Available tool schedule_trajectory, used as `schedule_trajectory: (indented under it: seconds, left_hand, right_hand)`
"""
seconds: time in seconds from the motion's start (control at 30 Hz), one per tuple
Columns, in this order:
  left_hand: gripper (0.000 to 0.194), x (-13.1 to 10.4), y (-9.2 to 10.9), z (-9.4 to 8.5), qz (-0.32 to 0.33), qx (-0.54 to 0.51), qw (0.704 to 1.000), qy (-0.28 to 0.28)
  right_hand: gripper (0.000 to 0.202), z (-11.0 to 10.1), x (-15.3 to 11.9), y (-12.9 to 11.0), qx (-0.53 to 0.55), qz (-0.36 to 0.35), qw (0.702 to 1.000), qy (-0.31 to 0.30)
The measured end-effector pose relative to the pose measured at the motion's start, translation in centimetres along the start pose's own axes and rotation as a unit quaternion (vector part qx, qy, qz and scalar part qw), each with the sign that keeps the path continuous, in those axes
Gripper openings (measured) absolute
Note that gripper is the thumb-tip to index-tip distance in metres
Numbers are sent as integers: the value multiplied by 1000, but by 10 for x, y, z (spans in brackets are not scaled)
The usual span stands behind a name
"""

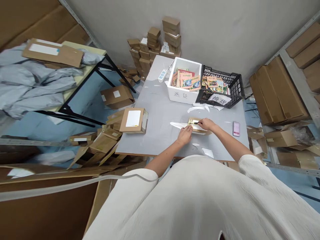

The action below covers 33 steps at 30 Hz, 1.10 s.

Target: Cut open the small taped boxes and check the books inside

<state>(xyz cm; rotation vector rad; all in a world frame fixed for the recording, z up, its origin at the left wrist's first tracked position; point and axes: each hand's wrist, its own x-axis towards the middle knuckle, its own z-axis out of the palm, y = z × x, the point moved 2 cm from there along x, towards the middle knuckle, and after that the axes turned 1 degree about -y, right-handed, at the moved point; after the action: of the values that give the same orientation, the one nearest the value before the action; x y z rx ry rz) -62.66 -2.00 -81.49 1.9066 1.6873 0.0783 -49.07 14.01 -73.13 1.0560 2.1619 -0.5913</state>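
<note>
A small cardboard box (204, 132) with shiny tape on its top lies on the grey table in front of me. My right hand (206, 124) is closed round a slim black knife-like tool (196, 123), whose end points left over the taped top. Against the box's left front side rests my left hand (185, 134), its fingers stretched out and laid flat. A torn white paper strip (178, 125) sticks out leftward from the box, beside the left fingers. The underside of the box and most of the tool's handle are hidden.
On the grey table (157, 113) are a closed carton (133, 120), a white foam box (183, 95) and a black crate (236, 87) of booklets, a phone (236, 128), a power strip (162, 75) and paper scraps (207, 152). Cartons (116, 96) crowd the floor.
</note>
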Motion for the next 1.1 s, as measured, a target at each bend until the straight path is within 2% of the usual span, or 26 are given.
schedule_trajectory:
  seconds: [0.17,0.33,0.53,0.83,1.1]
  left_hand:
    - [75,0,4,-1,-16,3,1000,-1]
    - [62,2,10,-1,-36,2,999,17]
    - [56,12,17,-2,-50,23,998,19]
    - [61,25,17,-4,-59,62,996,-13]
    - [52,30,19,-8,-66,73,995,-26]
  right_hand:
    - [45,-2,1,7,3,5,1000,-10]
    - [45,-2,-3,12,-13,16,1000,-12]
    - [45,2,-15,23,-19,44,999,-22]
    - [45,4,-27,47,4,77,997,-31]
    - [46,14,-37,72,3,64,998,-20]
